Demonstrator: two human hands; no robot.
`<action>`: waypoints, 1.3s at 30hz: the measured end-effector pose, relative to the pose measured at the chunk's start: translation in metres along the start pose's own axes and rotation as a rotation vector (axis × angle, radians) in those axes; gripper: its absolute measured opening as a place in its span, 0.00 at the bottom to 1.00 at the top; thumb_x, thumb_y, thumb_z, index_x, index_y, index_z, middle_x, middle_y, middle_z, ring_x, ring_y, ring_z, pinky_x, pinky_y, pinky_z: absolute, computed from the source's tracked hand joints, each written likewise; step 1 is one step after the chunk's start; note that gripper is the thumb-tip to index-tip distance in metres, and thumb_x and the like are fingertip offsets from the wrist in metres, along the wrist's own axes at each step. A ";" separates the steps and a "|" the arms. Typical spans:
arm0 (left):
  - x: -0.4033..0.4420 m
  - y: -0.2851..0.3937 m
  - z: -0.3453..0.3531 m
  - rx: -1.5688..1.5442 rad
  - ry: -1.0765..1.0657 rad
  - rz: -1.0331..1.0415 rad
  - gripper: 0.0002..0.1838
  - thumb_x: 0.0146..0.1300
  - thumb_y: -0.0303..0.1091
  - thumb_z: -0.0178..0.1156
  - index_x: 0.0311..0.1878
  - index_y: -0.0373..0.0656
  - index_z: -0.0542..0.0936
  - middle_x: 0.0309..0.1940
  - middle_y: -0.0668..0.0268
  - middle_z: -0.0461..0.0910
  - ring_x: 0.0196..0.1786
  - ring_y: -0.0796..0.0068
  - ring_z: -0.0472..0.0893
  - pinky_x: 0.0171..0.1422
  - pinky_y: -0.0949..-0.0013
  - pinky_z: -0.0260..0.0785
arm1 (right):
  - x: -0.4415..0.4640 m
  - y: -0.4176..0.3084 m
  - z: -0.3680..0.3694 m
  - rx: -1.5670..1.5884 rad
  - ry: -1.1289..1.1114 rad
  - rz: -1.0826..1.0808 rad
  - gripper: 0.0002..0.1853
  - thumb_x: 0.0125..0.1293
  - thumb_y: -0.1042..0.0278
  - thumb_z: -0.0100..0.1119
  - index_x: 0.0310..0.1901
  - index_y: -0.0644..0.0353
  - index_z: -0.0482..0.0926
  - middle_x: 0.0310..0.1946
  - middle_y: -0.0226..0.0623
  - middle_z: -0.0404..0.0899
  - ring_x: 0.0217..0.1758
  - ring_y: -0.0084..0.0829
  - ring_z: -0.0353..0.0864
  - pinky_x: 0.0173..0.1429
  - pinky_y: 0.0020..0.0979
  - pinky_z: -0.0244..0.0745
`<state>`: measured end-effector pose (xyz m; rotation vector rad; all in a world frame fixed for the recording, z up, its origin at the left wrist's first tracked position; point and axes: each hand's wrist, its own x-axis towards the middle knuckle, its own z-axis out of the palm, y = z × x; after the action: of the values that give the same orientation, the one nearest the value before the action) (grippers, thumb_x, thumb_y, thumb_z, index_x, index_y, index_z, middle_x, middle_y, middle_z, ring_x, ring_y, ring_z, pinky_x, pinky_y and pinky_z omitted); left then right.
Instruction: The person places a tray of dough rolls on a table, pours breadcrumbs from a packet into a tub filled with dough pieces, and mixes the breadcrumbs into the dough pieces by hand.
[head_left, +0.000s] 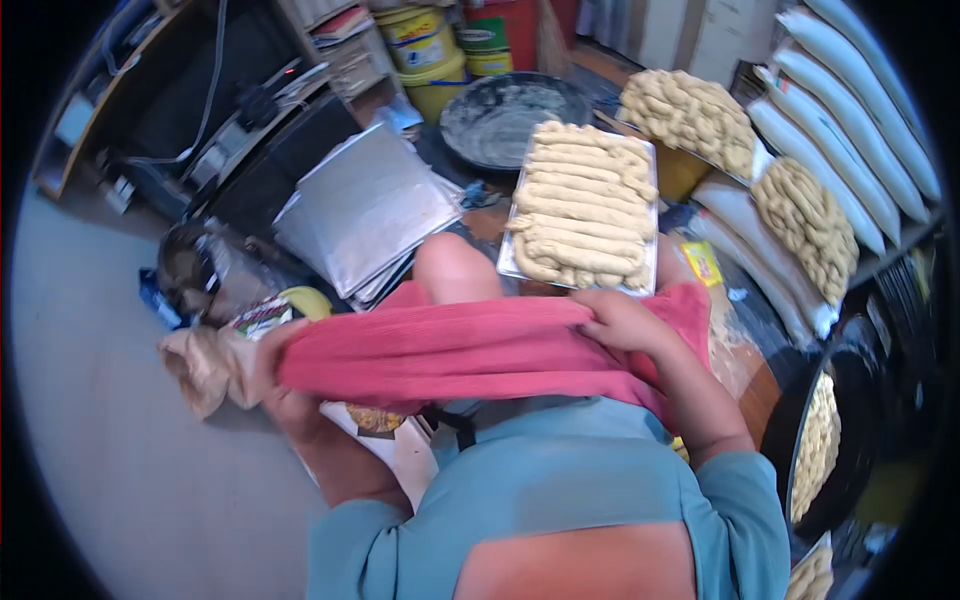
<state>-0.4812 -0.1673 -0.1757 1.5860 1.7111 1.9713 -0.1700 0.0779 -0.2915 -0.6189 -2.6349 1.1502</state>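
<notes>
A pink cloth (pixel 430 345) is stretched sideways across my lap, in front of my blue shirt. My left hand (pixel 280 375) grips its left end, partly blurred. Closed on its upper edge toward the right is my right hand (pixel 622 322). Just beyond the cloth, a tray (pixel 510 262) bears rolls of dough (pixel 585 205) laid in rows, with twisted pieces at its sides. My bare knee (pixel 455 268) shows between the cloth and a stack of metal sheets (pixel 375 205).
A round black basin (pixel 515 115) dusted with flour stands at the back. More braided dough (pixel 690 115) lies on trays at the right, beside stacked filled sacks (pixel 830 130). Yellow buckets (pixel 420 45) are behind. A brown paper bag (pixel 195 370) and plastic bags (pixel 215 265) lie at the left.
</notes>
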 end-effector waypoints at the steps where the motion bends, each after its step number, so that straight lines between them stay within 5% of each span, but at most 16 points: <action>1: -0.004 -0.007 -0.017 -0.067 0.034 0.034 0.24 0.53 0.39 0.63 0.49 0.32 0.75 0.44 0.56 0.79 0.46 0.67 0.79 0.55 0.65 0.70 | 0.006 -0.010 -0.002 0.014 0.076 -0.039 0.21 0.52 0.71 0.56 0.50 0.61 0.73 0.40 0.52 0.79 0.46 0.52 0.77 0.51 0.43 0.72; 3: -0.014 -0.011 -0.037 -0.022 0.191 0.080 0.30 0.54 0.48 0.62 0.53 0.34 0.71 0.45 0.56 0.77 0.46 0.65 0.78 0.52 0.65 0.71 | 0.025 -0.024 -0.005 0.099 0.165 -0.134 0.20 0.53 0.72 0.55 0.50 0.61 0.73 0.41 0.52 0.78 0.47 0.50 0.77 0.51 0.42 0.72; 4: -0.025 -0.024 -0.071 0.263 0.327 0.065 0.33 0.55 0.52 0.58 0.56 0.35 0.68 0.47 0.55 0.75 0.47 0.64 0.78 0.51 0.63 0.72 | 0.032 -0.028 -0.004 0.171 0.174 -0.188 0.20 0.53 0.73 0.55 0.50 0.61 0.73 0.41 0.51 0.78 0.47 0.49 0.77 0.52 0.41 0.72; 9: -0.019 0.010 -0.106 0.078 0.630 0.109 0.36 0.56 0.50 0.55 0.62 0.35 0.64 0.53 0.49 0.73 0.51 0.57 0.77 0.56 0.55 0.71 | 0.042 -0.070 -0.018 0.473 -0.185 -0.276 0.20 0.60 0.62 0.60 0.52 0.62 0.72 0.44 0.44 0.78 0.48 0.42 0.78 0.55 0.37 0.71; 13: -0.008 0.017 -0.165 0.321 0.700 0.110 0.35 0.57 0.48 0.55 0.63 0.34 0.64 0.54 0.48 0.72 0.54 0.56 0.75 0.59 0.55 0.68 | 0.034 -0.030 -0.030 0.137 -0.019 -0.134 0.22 0.61 0.57 0.62 0.51 0.62 0.73 0.46 0.45 0.77 0.49 0.41 0.77 0.54 0.37 0.71; 18: 0.021 0.033 -0.246 0.667 0.598 -0.003 0.34 0.58 0.45 0.54 0.64 0.33 0.64 0.56 0.47 0.71 0.57 0.54 0.73 0.64 0.54 0.65 | 0.006 0.051 -0.064 -0.125 -0.064 0.389 0.25 0.60 0.53 0.63 0.54 0.60 0.73 0.48 0.46 0.78 0.52 0.43 0.78 0.56 0.38 0.71; 21: 0.046 0.021 -0.285 0.825 0.193 -0.137 0.34 0.58 0.43 0.54 0.64 0.32 0.64 0.58 0.46 0.70 0.59 0.53 0.72 0.66 0.54 0.62 | 0.003 0.130 -0.067 -0.114 0.224 0.455 0.29 0.59 0.54 0.62 0.58 0.62 0.70 0.54 0.50 0.74 0.58 0.43 0.74 0.60 0.38 0.69; 22: 0.065 0.018 -0.243 0.928 -0.005 -0.184 0.33 0.58 0.43 0.54 0.64 0.32 0.64 0.58 0.46 0.70 0.60 0.53 0.72 0.67 0.54 0.62 | 0.005 0.148 -0.067 -0.127 0.393 0.419 0.31 0.60 0.53 0.61 0.60 0.64 0.68 0.56 0.51 0.73 0.60 0.42 0.73 0.61 0.38 0.69; 24: 0.093 -0.008 -0.111 1.385 -0.316 -0.183 0.28 0.52 0.24 0.55 0.60 0.37 0.71 0.59 0.51 0.71 0.66 0.54 0.66 0.70 0.58 0.54 | 0.010 0.172 -0.067 0.238 0.668 0.620 0.34 0.61 0.53 0.61 0.63 0.64 0.64 0.57 0.52 0.72 0.62 0.42 0.71 0.63 0.39 0.68; 25: 0.104 -0.043 -0.090 1.178 -0.522 -0.132 0.31 0.51 0.20 0.55 0.64 0.39 0.68 0.62 0.53 0.67 0.67 0.58 0.64 0.72 0.62 0.51 | 0.015 0.179 -0.067 0.427 0.804 0.716 0.35 0.61 0.53 0.60 0.65 0.64 0.62 0.58 0.52 0.72 0.64 0.42 0.70 0.64 0.40 0.67; 26: 0.124 -0.051 -0.030 0.788 -0.642 -0.319 0.32 0.51 0.21 0.58 0.64 0.41 0.68 0.63 0.54 0.67 0.67 0.59 0.64 0.72 0.63 0.51 | 0.019 0.186 -0.064 0.613 0.891 0.819 0.35 0.63 0.52 0.58 0.65 0.64 0.61 0.58 0.51 0.72 0.63 0.42 0.71 0.64 0.40 0.67; 27: 0.143 -0.074 0.014 0.760 -0.803 -0.165 0.30 0.53 0.25 0.59 0.63 0.39 0.69 0.63 0.53 0.67 0.67 0.57 0.65 0.70 0.62 0.55 | 0.022 0.192 -0.054 0.803 0.977 0.917 0.35 0.64 0.52 0.56 0.66 0.65 0.60 0.58 0.51 0.72 0.62 0.41 0.71 0.64 0.41 0.67; 30: 0.194 -0.171 0.147 0.272 -0.951 -0.294 0.28 0.58 0.36 0.61 0.63 0.44 0.70 0.65 0.58 0.66 0.67 0.62 0.65 0.66 0.60 0.60 | 0.021 0.279 0.020 1.615 0.797 0.789 0.32 0.71 0.47 0.42 0.67 0.64 0.60 0.61 0.48 0.70 0.62 0.43 0.71 0.67 0.43 0.65; 33: 0.234 -0.280 0.293 0.218 -0.883 -0.155 0.21 0.65 0.42 0.57 0.54 0.36 0.76 0.53 0.54 0.75 0.59 0.60 0.72 0.63 0.65 0.63 | 0.013 0.255 0.008 1.800 0.679 0.735 0.31 0.74 0.46 0.37 0.67 0.64 0.61 0.58 0.47 0.73 0.60 0.40 0.73 0.66 0.42 0.66; 36: 0.267 -0.346 0.425 0.247 -0.921 -0.018 0.23 0.66 0.45 0.54 0.52 0.33 0.77 0.53 0.50 0.75 0.60 0.55 0.72 0.65 0.62 0.61 | 0.008 0.278 0.021 1.542 0.748 0.920 0.31 0.73 0.45 0.37 0.66 0.63 0.62 0.59 0.44 0.73 0.59 0.38 0.74 0.65 0.39 0.67; 39: 0.295 -0.405 0.543 0.286 -1.106 -0.032 0.28 0.68 0.52 0.49 0.54 0.33 0.77 0.54 0.49 0.75 0.60 0.54 0.72 0.66 0.61 0.60 | 0.012 0.243 0.013 1.259 0.894 0.818 0.33 0.73 0.42 0.37 0.62 0.66 0.67 0.55 0.46 0.74 0.57 0.34 0.73 0.63 0.35 0.65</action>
<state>-0.4391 0.5371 -0.3926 2.0789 1.4639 0.5239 -0.1137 0.2225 -0.4789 -1.4025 -0.6167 1.7694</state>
